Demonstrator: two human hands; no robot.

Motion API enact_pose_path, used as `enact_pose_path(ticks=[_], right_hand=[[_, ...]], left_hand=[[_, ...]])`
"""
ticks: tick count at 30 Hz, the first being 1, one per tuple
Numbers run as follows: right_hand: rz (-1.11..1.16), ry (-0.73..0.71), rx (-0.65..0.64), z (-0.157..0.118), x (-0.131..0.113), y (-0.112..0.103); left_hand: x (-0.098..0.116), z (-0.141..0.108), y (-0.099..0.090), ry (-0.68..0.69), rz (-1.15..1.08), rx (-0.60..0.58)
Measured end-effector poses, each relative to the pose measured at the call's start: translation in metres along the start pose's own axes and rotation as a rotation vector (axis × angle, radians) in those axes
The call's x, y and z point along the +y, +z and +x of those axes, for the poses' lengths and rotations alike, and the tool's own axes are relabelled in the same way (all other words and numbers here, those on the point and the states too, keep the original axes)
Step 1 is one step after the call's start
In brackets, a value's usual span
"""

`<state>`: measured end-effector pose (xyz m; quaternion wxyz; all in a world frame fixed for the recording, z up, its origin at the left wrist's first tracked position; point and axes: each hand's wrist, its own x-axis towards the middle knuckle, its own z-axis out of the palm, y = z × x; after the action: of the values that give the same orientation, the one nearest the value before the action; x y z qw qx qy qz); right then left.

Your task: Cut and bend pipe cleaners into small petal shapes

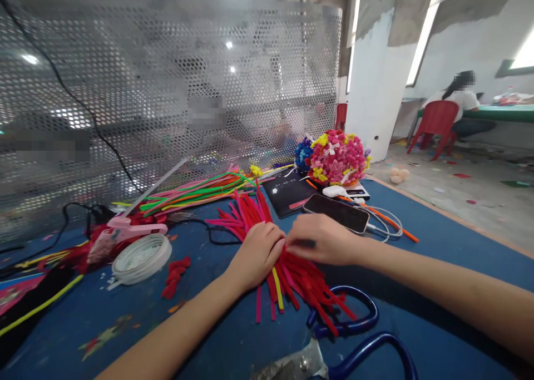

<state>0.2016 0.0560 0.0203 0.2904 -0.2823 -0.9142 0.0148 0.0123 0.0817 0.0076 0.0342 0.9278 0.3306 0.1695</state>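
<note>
My left hand (257,253) and my right hand (323,238) meet over a pile of red and pink pipe cleaners (292,271) spread on the blue table (438,230). Both hands pinch pieces at the middle of the pile, fingertips almost touching. One yellow piece (277,288) lies among the red ones. More pink pieces (246,210) fan out beyond my left hand.
Blue-handled scissors (354,335) lie near the front edge. A phone (336,212), a tablet (288,195) and a pompom bouquet (337,157) sit behind. A pink glue gun (125,231), a white reel (141,257) and green sticks (196,193) are left. A perforated screen (167,90) backs the table. A person (461,104) sits far right.
</note>
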Motion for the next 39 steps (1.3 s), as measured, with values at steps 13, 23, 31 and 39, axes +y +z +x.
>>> enact_pose_path(ticks=[13,23,31,39], right_hand=[[-0.38,-0.508,-0.129,0.003,-0.036,0.015],[0.784,0.388,0.743,0.05,-0.003,-0.059],[1.331,0.73,1.371,0.159,0.096,-0.087],[1.559,0.864,1.155,0.221,0.134,0.004]], left_hand=[[-0.002,-0.002,0.003,0.058,0.016,-0.02],[-0.004,-0.006,0.006,0.093,0.123,0.015],[-0.004,-0.011,0.007,0.081,0.11,0.043],[-0.005,-0.013,0.011,0.085,0.114,0.055]])
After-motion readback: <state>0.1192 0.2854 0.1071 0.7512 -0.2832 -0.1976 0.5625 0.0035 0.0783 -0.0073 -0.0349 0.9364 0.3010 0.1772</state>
